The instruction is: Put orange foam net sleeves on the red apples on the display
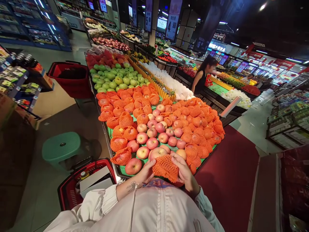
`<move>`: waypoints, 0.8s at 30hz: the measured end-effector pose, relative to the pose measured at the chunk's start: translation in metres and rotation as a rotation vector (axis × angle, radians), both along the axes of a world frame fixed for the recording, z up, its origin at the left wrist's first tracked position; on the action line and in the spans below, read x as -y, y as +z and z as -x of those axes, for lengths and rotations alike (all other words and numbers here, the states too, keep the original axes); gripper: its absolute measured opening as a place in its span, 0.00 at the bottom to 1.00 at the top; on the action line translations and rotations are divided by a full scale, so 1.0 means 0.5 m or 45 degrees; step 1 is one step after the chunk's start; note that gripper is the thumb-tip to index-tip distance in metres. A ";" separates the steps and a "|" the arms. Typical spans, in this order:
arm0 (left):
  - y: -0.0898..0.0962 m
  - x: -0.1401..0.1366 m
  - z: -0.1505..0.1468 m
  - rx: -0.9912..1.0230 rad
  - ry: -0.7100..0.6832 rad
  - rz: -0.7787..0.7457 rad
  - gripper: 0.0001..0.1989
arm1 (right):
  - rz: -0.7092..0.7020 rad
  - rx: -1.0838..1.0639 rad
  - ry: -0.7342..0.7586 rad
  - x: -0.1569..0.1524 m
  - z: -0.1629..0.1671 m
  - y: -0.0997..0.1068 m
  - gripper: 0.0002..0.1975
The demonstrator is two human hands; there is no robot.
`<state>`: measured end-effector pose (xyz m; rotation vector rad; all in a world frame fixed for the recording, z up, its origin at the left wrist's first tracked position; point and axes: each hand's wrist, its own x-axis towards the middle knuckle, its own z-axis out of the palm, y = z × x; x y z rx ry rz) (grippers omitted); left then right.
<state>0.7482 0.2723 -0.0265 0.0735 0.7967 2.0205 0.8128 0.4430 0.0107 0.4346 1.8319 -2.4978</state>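
Note:
Close to my body, an orange foam net sleeve [166, 168] is stretched between my two hands. My left hand [146, 173] pinches its left edge with thumb and fingers, and my right hand [184, 172] grips the right edge. A large red-yellow apple [158, 152] shows just above the sleeve's upper rim; I cannot tell whether it sits partly inside. Beyond my hands, bare apples [152, 143] lie in the middle of the green-lined display stand [123, 169]. Apples in orange net sleeves [198, 127] are heaped on both sides of them.
To my left are a red shopping basket [63, 193] with a white box [96, 181] in it, a green stool [61, 146] and another red basket [70, 79]. Green fruit [116, 77] lies farther along the stand. A person [204, 75] stands at the back right.

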 end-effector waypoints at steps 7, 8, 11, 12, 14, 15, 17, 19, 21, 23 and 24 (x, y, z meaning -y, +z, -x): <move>0.007 -0.015 -0.008 0.100 -0.111 -0.038 0.40 | -0.182 -0.124 -0.092 -0.016 0.015 -0.004 0.19; 0.008 -0.018 -0.009 0.091 -0.116 -0.002 0.38 | -0.245 -0.155 -0.136 -0.017 0.019 -0.001 0.19; 0.013 -0.028 -0.012 -0.061 -0.027 0.152 0.28 | -0.384 -0.202 -0.166 -0.016 0.029 0.009 0.18; 0.015 -0.030 -0.012 -0.116 0.014 0.183 0.26 | -0.412 -0.198 -0.167 -0.015 0.032 0.010 0.17; 0.021 -0.032 -0.012 -0.158 0.032 0.164 0.24 | -0.459 -0.164 -0.190 -0.016 0.038 0.010 0.17; 0.023 -0.032 -0.011 -0.137 0.000 0.125 0.25 | -0.478 -0.140 -0.210 -0.018 0.040 0.008 0.17; 0.028 -0.028 -0.010 -0.111 -0.085 0.040 0.28 | -0.483 -0.093 -0.231 -0.021 0.041 0.002 0.17; 0.028 -0.021 -0.008 -0.183 -0.147 -0.004 0.33 | -0.428 -0.060 -0.197 -0.025 0.042 -0.002 0.17; 0.026 -0.012 -0.007 -0.317 -0.222 -0.026 0.36 | -0.356 -0.047 -0.149 -0.026 0.043 -0.004 0.18; 0.021 -0.005 -0.007 -0.383 -0.312 -0.045 0.40 | -0.312 -0.028 -0.118 -0.026 0.046 -0.006 0.19; 0.017 -0.003 -0.008 -0.376 -0.335 -0.048 0.41 | -0.305 -0.015 -0.108 -0.025 0.049 -0.009 0.19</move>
